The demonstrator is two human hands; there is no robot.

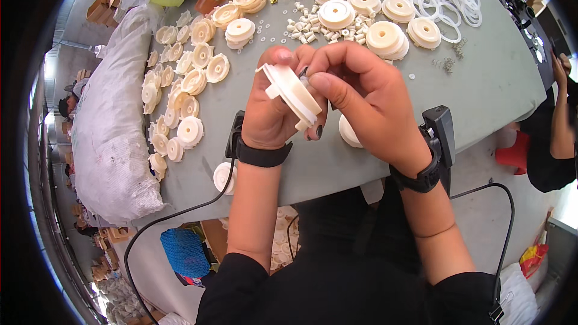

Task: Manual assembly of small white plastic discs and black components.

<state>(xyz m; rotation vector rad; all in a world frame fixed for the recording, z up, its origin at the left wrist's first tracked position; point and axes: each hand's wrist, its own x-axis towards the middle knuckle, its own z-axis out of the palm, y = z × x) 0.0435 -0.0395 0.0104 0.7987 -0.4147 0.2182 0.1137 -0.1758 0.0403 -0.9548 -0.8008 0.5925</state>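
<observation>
**A:** head view, what's each hand got?

**B:** left hand (271, 108) is closed round a cream plastic disc (293, 93), tilted edge-up above the grey table (481, 84). Right hand (355, 84) has its fingertips pinched shut at the disc's top edge, can't tell on what. More discs (180, 84) piled left.

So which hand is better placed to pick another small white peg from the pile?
Right, probably. The left hand is gripping the cream disc, while the right hand only pinches at its face and sits nearer the small white pegs.
</observation>
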